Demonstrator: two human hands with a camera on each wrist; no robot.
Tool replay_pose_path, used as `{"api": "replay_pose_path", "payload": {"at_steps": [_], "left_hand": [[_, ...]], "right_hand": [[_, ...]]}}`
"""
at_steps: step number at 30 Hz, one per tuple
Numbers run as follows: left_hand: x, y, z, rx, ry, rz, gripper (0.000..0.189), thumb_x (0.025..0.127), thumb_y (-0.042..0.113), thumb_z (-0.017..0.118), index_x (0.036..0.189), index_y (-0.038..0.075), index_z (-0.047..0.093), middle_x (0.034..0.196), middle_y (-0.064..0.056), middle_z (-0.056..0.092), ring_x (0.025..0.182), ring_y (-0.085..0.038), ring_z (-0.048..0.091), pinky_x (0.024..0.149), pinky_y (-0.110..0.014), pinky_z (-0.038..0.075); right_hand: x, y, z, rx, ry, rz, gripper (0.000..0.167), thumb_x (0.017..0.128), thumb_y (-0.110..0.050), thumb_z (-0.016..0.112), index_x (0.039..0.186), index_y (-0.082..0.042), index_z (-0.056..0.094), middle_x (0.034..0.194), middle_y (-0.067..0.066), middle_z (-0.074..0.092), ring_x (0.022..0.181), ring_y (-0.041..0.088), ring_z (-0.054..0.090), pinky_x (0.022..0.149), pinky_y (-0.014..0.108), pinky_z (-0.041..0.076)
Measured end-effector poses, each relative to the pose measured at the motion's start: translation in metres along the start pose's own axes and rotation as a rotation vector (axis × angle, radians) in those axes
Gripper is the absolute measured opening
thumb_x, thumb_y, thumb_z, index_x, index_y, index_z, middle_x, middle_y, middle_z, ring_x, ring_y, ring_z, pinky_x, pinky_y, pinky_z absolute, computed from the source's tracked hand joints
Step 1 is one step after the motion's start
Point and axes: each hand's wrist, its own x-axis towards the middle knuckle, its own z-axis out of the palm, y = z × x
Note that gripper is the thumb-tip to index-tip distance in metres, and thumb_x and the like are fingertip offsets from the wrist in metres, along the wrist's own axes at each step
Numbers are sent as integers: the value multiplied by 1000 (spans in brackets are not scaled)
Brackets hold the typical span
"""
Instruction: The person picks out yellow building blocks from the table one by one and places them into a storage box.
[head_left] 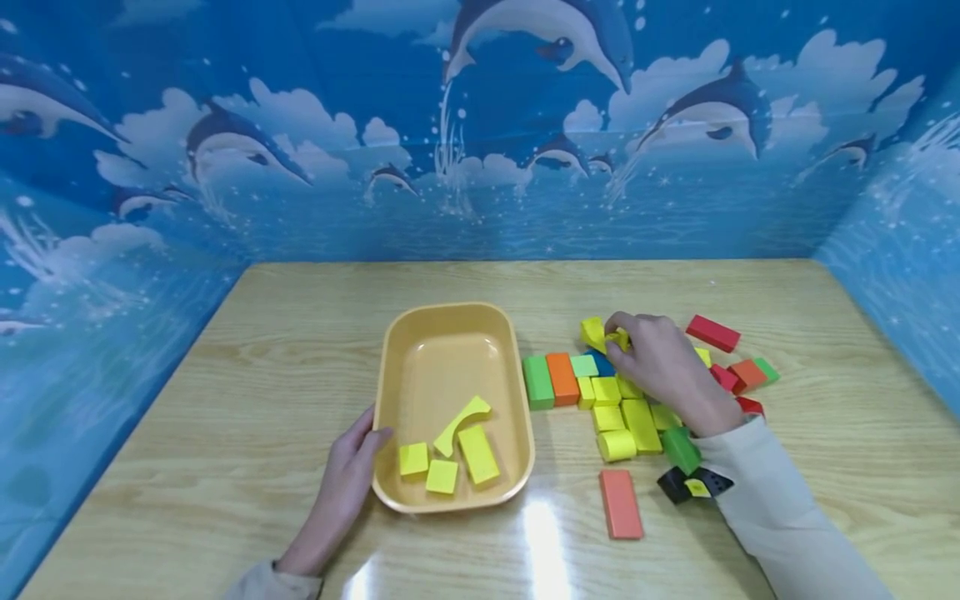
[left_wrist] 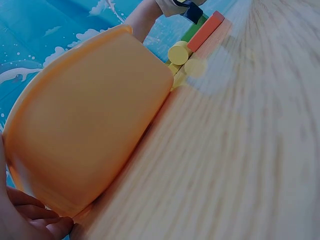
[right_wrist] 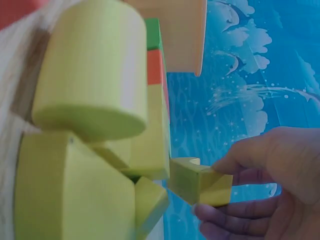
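My left hand (head_left: 348,458) holds the left side of a light-orange plastic tray (head_left: 517,400), thumb over its rim and fingers along the outer wall. Inside lie a yellow arch block (head_left: 452,427), two yellow cubes (head_left: 442,477) and a yellow rectangular block (head_left: 478,454). To the right, my right hand (head_left: 663,358) pinches a yellow block (right_wrist: 200,182) between thumb and fingers, above the far side of the block group; its full shape is partly hidden. Below that hand are several yellow blocks (head_left: 641,425), including a yellow cylinder (head_left: 617,446) on its side.
Green (head_left: 538,382) and orange (head_left: 562,379) blocks stand close to the tray's right wall. A pink flat block (head_left: 621,504) lies nearer the front. Red blocks (head_left: 712,332) lie beyond the right hand. A dolphin-print backdrop (head_left: 480,167) borders the wooden table (head_left: 300,333).
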Motion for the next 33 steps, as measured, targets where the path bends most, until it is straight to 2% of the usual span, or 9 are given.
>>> {"api": "replay_pose_path", "payload": {"at_steps": [6, 12, 18, 26, 33], "left_hand": [[0, 1, 0, 1, 2, -1, 48, 96, 9, 45, 141, -6, 41, 142, -25, 44, 128, -37, 47, 106, -43, 40], [0, 1, 0, 3, 3, -1, 48, 96, 9, 45, 141, -6, 41, 142, -25, 44, 128, -37, 47, 105, -43, 40], [2, 1, 2, 6, 4, 19, 47, 96, 8, 45, 140, -7, 43, 142, -24, 45, 128, -36, 47, 106, -42, 39], [1, -1, 2, 10, 11, 19, 47, 96, 9, 45, 140, -7, 43, 141, -25, 46, 126, -37, 49, 105, -44, 41], [0, -1, 1, 15, 13, 12, 48, 96, 9, 45, 140, -7, 42, 141, -25, 46, 127, -37, 48, 106, -44, 40]], "right_hand": [[-4, -17, 0, 31, 70, -72, 22, 90, -10, 64, 109, 0, 65, 77, 9, 61, 59, 18, 50, 50, 26, 45], [-9, -36, 1, 102, 112, -183, 19, 90, -10, 65, 107, -2, 66, 77, 5, 61, 61, 15, 50, 49, 24, 45], [-14, -51, 9, 167, 134, -279, 22, 88, -11, 69, 108, -4, 67, 88, 4, 66, 72, 15, 58, 59, 28, 56], [-18, -63, 19, 194, 144, -372, 24, 88, -12, 71, 109, -3, 67, 96, 8, 68, 71, 12, 59, 59, 22, 54], [-20, -70, 27, 175, 170, -451, 24, 86, -13, 73, 107, -4, 69, 99, 6, 69, 81, 15, 64, 67, 27, 57]]}}
